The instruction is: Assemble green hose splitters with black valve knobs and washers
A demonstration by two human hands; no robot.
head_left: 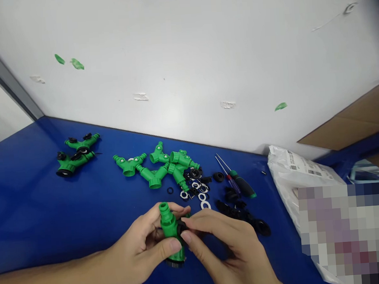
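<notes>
My left hand (141,249) grips a green plastic hose connector (169,225) upright, its fingers wrapped round the body. My right hand (226,247) pinches a small black part (181,226) against the side of the connector, and its fingertips hide most of that part. A black ring end (175,262) shows at the connector's lower end. Just beyond my hands lie white washers (204,204) and small black rings, close to a heap of green Y-shaped hose splitters (153,177).
Two splitters fitted with black levers (75,156) lie at the left of the blue table (28,205). Black plastic parts (243,212) and two screwdrivers (241,184) lie to the right. Beyond them is a white plastic bag (295,173). A white wall (183,56) rises behind the table.
</notes>
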